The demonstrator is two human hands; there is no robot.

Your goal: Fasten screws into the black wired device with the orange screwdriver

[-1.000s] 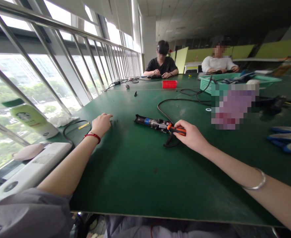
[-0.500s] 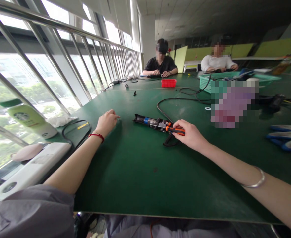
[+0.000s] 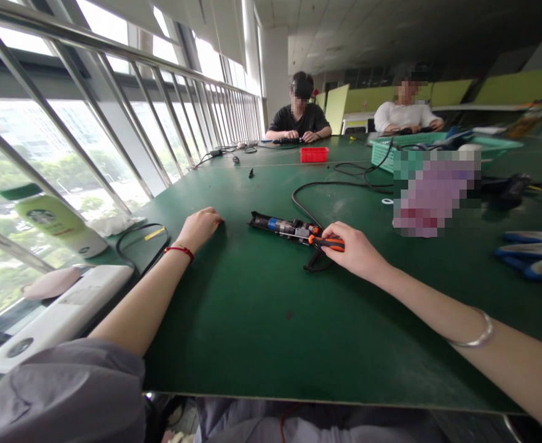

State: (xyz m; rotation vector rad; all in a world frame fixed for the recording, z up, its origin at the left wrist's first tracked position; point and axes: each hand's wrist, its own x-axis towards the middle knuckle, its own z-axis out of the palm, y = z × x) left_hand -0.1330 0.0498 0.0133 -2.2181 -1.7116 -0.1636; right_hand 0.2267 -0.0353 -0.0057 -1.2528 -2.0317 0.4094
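Green worktable (image 3: 252, 332) seen as I stand by, clock read from the worker's seat, twelve straight ahead. Nearest, a grey sleeve (image 3: 72, 387) covers the left upper arm at nine, with a white box-like device (image 3: 63, 317) lying just beyond it toward ten. Toward two, a silver bangle (image 3: 484, 332) circles the right forearm; farther along that side lie blue-and-white gloves (image 3: 533, 255). The right hand (image 3: 354, 247), at one, is closed around the handle of an orange-and-black screwdriver (image 3: 330, 243), whose shaft points toward eleven across the dark tool (image 3: 277, 225). The tool, marked by a blue band, lies on the table at twelve, between the two hands; I cannot tell whether the shaft touches it. The left hand (image 3: 202, 226), at eleven, wears a red bracelet (image 3: 181, 249); its fingers are bent toward the tabletop, well short of the tool's end, and I cannot tell whether they pinch anything. At ten, a green-capped bottle (image 3: 58, 220) leans outward. Farther off, a black cable (image 3: 298, 192) curves from twelve toward one, passing a white ring (image 3: 387, 202) and a pixelated purple item (image 3: 437, 194) set before a green basket (image 3: 385, 157). A red bin (image 3: 314, 155) stands near twelve. Farthest, a dark-shirted co-worker (image 3: 301, 120) sits at twelve, a white-shirted co-worker (image 3: 404, 117) at one.
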